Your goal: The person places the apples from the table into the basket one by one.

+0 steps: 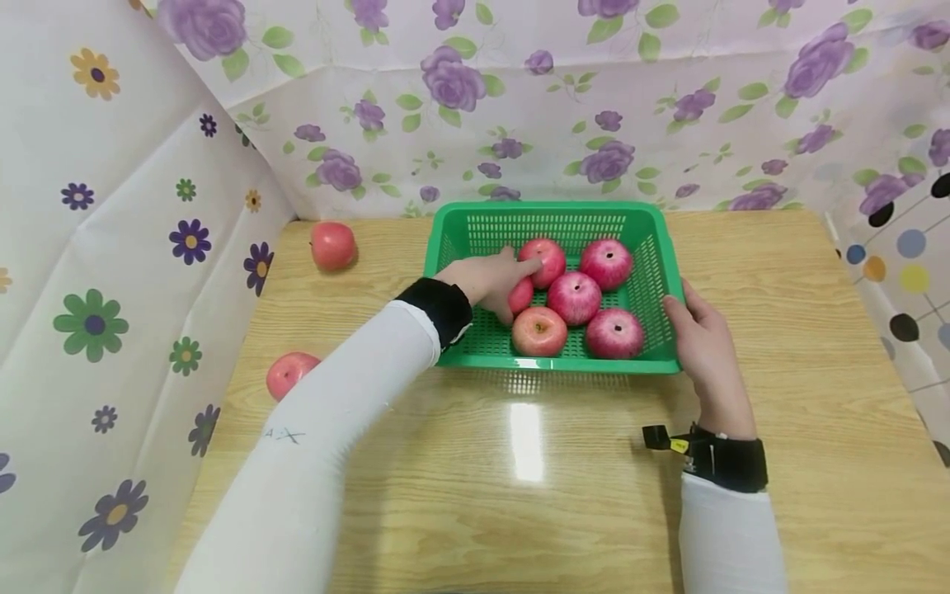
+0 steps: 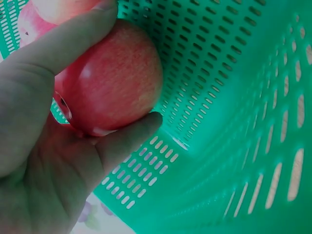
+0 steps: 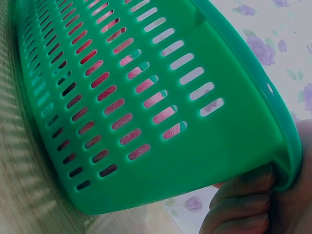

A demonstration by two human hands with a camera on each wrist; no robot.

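Observation:
A green plastic basket [image 1: 557, 363] with slotted walls stands on the wooden table. My left hand [image 1: 486, 279] reaches into its left side and holds a red apple [image 2: 117, 78] between thumb and fingers; in the head view that hand partly covers the apple. Beside it in the basket lie several other apples, among them a red one [image 1: 547, 257], a striped one [image 1: 574, 298] and a paler one [image 1: 539, 332]. At the basket's right side my right hand [image 1: 705, 346] grips the rim [image 3: 273, 92], thumb on top and fingers curled beneath it.
Outside the basket, a red apple [image 1: 332, 246] sits at the table's back left corner. Nearer the front left, another apple [image 1: 289, 373] is partly hidden by my left sleeve. Flower-patterned sheets [image 1: 475, 124] hang along the back and left of the wooden table [image 1: 579, 503].

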